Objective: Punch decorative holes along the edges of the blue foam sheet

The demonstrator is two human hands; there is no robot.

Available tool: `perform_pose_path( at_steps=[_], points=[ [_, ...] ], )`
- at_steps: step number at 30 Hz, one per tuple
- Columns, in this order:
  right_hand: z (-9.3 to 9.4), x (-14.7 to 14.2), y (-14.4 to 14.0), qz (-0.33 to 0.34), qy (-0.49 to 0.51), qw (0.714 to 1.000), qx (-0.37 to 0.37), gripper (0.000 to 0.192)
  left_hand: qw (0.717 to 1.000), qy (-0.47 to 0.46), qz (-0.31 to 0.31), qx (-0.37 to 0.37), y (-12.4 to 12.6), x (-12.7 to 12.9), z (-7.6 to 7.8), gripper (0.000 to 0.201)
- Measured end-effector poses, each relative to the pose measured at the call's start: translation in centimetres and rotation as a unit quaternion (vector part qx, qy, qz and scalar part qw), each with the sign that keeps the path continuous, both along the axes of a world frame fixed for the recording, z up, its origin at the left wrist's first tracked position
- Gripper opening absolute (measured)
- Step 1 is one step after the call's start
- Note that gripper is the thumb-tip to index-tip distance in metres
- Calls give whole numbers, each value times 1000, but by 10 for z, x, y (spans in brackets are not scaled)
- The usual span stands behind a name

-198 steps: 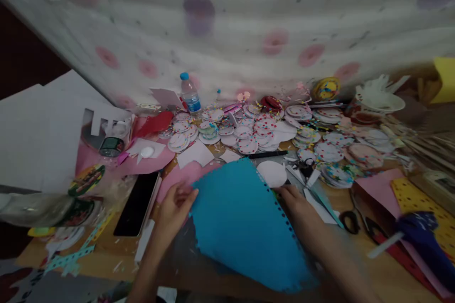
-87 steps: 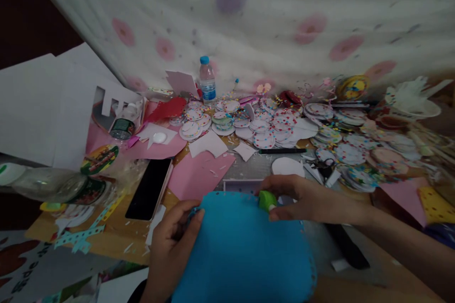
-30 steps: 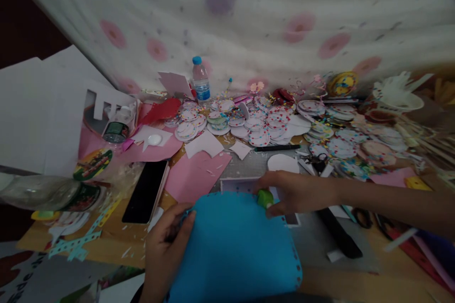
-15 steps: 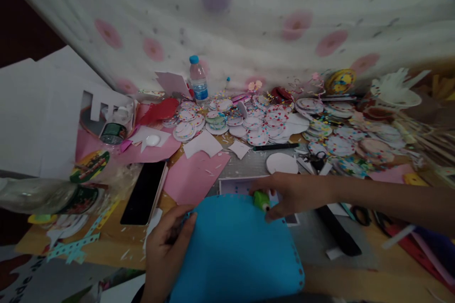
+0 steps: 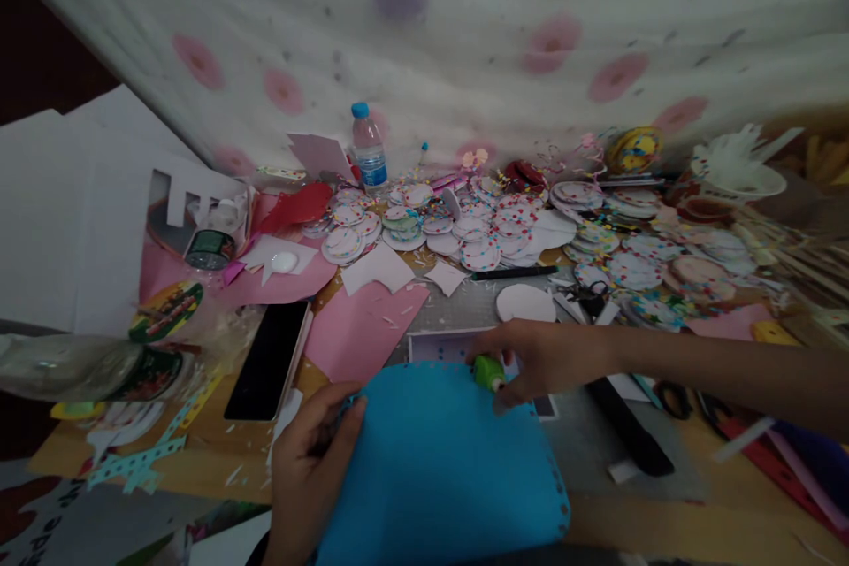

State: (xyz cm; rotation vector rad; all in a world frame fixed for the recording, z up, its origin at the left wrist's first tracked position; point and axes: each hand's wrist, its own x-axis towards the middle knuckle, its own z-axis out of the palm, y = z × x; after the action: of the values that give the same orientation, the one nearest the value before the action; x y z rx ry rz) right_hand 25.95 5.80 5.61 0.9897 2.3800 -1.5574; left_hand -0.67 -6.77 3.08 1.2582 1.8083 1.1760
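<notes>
A blue sheet of craft paper or foam [image 5: 438, 460] with rounded corners lies toward me, small holes running along its top and right edges. My left hand [image 5: 315, 451] pinches its left edge between thumb and fingers. At the upper right edge, my right hand [image 5: 540, 363] is closed around a small green hole punch [image 5: 489, 371], which sits over the sheet's border. Behind the sheet shows a shallow whitish box or card [image 5: 428, 347] with several blue dots on it; the sheet hides most of it.
Piles of dotted paper discs [image 5: 474, 230] spread along the back. A water bottle [image 5: 369, 150] stands behind them. Left are a phone [image 5: 269, 363], a pink sheet [image 5: 362, 332] and a lying bottle [image 5: 86, 369]. Right are a black-handled tool [image 5: 630, 429] and scissors [image 5: 675, 400].
The right hand and the green punch have shifted very slightly at the sheet's edge. My left hand keeps its hold, and the view has barely moved.
</notes>
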Motion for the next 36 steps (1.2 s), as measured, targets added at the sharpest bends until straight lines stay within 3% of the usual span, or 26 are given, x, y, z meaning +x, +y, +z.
perform_pose_path(
  at_steps=[13, 24, 30, 36],
  points=[
    [-6, -5, -8, -37, -31, 998, 37, 37, 1000, 5, -3, 1, 1, 1, 1, 19],
    [-6, -9, -13, -26, -29, 990, 138, 25, 1000, -6, 3, -18, 0, 1, -2, 23],
    [1, -5, -2, -23, -36, 999, 7, 27, 999, -18, -21, -22, 4, 2, -4, 21],
    [-17, 10, 2, -88, 28, 992, -84, 45, 998, -28, -7, -46, 5, 0, -6, 28]
  ],
)
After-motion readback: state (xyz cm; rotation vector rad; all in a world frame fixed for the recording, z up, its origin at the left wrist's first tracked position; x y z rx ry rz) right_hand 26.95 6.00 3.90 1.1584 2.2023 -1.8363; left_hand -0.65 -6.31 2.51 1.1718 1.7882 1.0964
